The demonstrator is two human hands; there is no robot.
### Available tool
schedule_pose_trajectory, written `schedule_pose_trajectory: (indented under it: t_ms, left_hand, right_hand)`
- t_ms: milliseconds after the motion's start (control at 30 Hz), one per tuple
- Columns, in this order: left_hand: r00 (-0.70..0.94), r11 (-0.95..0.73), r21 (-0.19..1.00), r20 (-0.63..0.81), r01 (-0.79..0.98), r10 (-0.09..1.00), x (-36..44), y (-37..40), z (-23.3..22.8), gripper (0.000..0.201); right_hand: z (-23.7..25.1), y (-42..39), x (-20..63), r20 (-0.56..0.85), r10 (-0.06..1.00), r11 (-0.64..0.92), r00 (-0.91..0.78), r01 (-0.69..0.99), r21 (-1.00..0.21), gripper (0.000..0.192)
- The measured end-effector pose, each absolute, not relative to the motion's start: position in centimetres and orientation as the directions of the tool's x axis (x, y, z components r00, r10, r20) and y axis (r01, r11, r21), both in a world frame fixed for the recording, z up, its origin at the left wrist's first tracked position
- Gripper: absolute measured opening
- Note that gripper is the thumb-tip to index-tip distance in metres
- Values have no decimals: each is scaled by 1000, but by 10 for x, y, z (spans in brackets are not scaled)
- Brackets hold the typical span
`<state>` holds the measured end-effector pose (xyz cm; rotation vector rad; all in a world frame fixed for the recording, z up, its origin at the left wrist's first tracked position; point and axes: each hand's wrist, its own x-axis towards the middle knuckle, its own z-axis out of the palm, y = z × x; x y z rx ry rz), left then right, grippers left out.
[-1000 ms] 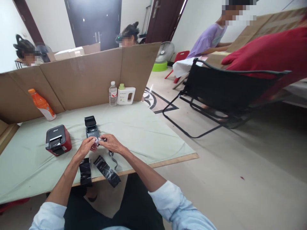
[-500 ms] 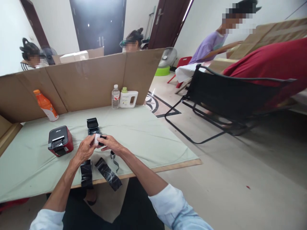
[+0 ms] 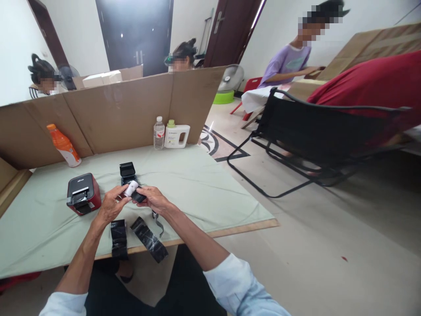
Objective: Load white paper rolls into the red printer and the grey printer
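Over the table, both of my hands are brought close together. My left hand (image 3: 113, 202) pinches a small white roll (image 3: 131, 188) with faint dark marks between thumb and fingers. A flat black piece (image 3: 139, 196), lying against the roll, is gripped by my right hand (image 3: 154, 198); whether the two are joined I cannot tell. Just behind sits a small black case (image 3: 127, 169) with its lid raised, its front partly hidden by the roll. Nearer me lie two shiny black strips, one upright (image 3: 119, 239) and one slanted (image 3: 149, 239). A grey strap (image 3: 159, 226) is partly under my right wrist.
A red and black box-shaped device (image 3: 83, 193) stands to the left. Along the cardboard wall (image 3: 125, 109) are an orange bottle (image 3: 64, 145), a clear bottle (image 3: 158, 134) and a white jug (image 3: 176, 135). A black folding chair (image 3: 302, 131) stands right; several people sit beyond.
The white roll has tilted and shows more of its side. The black piece has turned downward and is more exposed. At the right, the person in purple has shifted posture.
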<state>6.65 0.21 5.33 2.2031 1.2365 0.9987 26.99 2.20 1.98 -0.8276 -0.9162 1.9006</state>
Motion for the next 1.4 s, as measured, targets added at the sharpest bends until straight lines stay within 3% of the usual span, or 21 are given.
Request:
schedule_pose_trajectory:
  t_ms: [267, 667, 733, 833, 967, 1067, 1200, 1267, 1333, 1400]
  left_hand:
    - [350, -452, 715, 301, 533, 887, 64, 0, 65, 41]
    - [442, -471, 715, 249, 516, 862, 59, 0, 81, 46]
    - [514, -513, 669, 221, 538, 829, 58, 4, 87, 57]
    - [641, -623, 485, 156, 613, 752, 61, 9, 97, 73]
    - [718, -700, 294, 64, 650, 693, 71, 9, 110, 74]
    - [701, -679, 386, 107, 624, 705, 71, 9, 113, 69]
    - [622, -529, 739, 193, 416, 759, 64, 12, 101, 69]
    - [590, -463, 829, 211, 314, 779, 61, 11, 96, 73]
    - [594, -508, 775, 219, 376, 774, 63, 7, 98, 70]
    - [632, -621, 558, 208, 551, 747, 70, 0, 107, 62]
  right_hand:
    - [18, 17, 266, -174, 872, -380, -457, -409, -830, 38]
    - [20, 13, 263, -98, 920, -250, -379, -377, -892, 47]
    - [23, 13, 265, -87, 907, -235, -413, -322, -917, 43]
    - [30, 15, 270, -60, 883, -161, -466, -181, -970, 34]
    - [39, 18, 277, 4, 879, -30, -477, -64, -998, 29]
    - [41, 17, 279, 28, 866, -39, -499, -123, -992, 29]
    - [40, 16, 279, 31, 821, -170, -570, -295, -940, 38]
    - [40, 15, 278, 38, 814, -198, -579, -338, -920, 40]
    - [42, 16, 278, 30, 828, -158, -560, -284, -946, 36]
    - [44, 15, 278, 26, 848, -76, -529, -170, -982, 32]
